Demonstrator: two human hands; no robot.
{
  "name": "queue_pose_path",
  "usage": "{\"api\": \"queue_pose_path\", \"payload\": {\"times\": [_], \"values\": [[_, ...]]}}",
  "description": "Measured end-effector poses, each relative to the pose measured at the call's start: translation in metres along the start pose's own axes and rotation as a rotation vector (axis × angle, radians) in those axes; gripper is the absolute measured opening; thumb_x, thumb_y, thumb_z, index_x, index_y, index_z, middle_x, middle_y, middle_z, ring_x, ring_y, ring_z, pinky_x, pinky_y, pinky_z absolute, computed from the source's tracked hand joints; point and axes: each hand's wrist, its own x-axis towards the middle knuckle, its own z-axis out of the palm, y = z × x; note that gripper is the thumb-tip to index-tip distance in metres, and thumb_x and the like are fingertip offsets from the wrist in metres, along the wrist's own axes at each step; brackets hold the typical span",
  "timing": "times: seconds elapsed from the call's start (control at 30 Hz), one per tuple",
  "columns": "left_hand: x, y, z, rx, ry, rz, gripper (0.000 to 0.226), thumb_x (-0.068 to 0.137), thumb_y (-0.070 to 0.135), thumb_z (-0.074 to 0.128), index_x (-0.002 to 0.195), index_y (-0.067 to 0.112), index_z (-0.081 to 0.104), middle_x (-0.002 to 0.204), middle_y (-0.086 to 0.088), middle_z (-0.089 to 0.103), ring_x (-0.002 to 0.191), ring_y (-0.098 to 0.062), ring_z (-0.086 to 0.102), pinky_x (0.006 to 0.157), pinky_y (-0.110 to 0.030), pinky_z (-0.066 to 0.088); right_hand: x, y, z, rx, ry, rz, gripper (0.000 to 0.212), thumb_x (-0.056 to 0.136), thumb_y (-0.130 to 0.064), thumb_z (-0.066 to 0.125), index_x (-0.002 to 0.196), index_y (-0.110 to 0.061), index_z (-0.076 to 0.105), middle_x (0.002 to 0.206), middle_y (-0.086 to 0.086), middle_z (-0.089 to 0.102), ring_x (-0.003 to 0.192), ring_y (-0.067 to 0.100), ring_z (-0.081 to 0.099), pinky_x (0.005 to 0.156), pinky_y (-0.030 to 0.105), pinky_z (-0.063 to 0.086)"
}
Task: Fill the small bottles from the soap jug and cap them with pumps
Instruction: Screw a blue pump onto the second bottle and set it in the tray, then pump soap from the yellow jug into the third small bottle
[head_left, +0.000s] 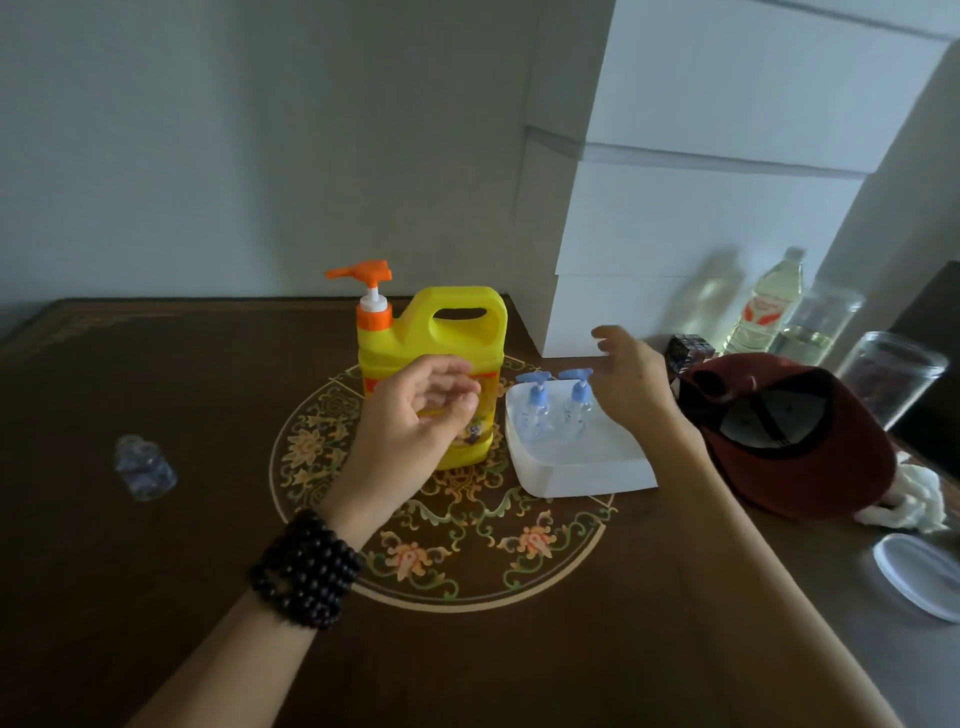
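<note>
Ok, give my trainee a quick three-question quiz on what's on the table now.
1. True or false: both small bottles in the white tray wear blue pumps.
2. What colour is the pump on the soap jug? A orange, B green, C black.
3. Which hand wears the bead bracelet?

Key: 1 true. 2 A. 3 The left hand; the right hand hovers open beside the bottles.

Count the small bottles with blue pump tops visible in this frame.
2. Both stand upright side by side at the back of the white tray: the left bottle and the right bottle, just beside the right hand. No others show.
</note>
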Motion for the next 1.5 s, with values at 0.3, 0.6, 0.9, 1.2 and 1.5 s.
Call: {"api": "queue_pose_path", "payload": {"times": [0.3,0.6,0.9,1.2,1.5], "values": [[-0.009,0.015,-0.057,0.015,0.094,0.007,0.029,0.092,0.012,0.071,0.120,0.017,0.067,0.108,0.001,0.075,0.102,-0.014,0.071,0.083,-0.032,0.060,-0.079,-0.086,-0.001,0.693,-0.168,-0.288,0.036,0.081,0.000,0.074,0.114,-0.012,0.067,0.107,0.003,0.071,0.099,0.017,0.069,0.086,0.035,0.057],[-0.052,0.001,-0.128,0.140,0.218,-0.050,0.028,0.093,0.012,0.069,0.119,0.022,0.067,0.106,0.006,0.075,0.100,-0.005,0.071,0.083,-0.023,0.059,-0.122,-0.131,0.102,0.768,-0.452,-0.344,0.034,0.082,-0.001,0.074,0.113,-0.011,0.067,0.106,0.004,0.072,0.101,0.018,0.069,0.090,0.038,0.057],[-0.113,-0.028,-0.212,0.169,0.450,-0.217,0.025,0.094,0.009,0.068,0.116,0.021,0.068,0.106,0.004,0.075,0.101,-0.008,0.073,0.076,-0.035,0.064,-0.141,-0.195,0.227,0.305,-0.527,-0.517,0.047,0.082,-0.031,0.075,0.125,-0.021,0.060,0.109,-0.004,0.067,0.094,0.009,0.063,0.086,0.028,0.054],[-0.132,-0.033,-0.245,0.174,0.533,-0.251,0.026,0.094,0.012,0.068,0.119,0.022,0.068,0.106,0.007,0.075,0.105,-0.007,0.071,0.072,-0.026,0.062,-0.142,-0.236,0.303,0.229,-0.513,-0.579,0.052,0.078,-0.026,0.078,0.126,-0.014,0.060,0.115,0.011,0.057,0.104,0.023,0.057,0.087,0.022,0.040],[-0.128,-0.038,-0.256,0.276,0.488,-0.219,0.029,0.095,0.011,0.066,0.118,0.028,0.068,0.106,0.014,0.076,0.105,-0.001,0.069,0.096,-0.032,0.056,-0.138,-0.225,0.249,0.474,-0.589,-0.595,0.045,0.076,-0.028,0.083,0.115,-0.022,0.062,0.104,-0.006,0.067,0.091,0.006,0.065,0.083,0.023,0.056]]}}
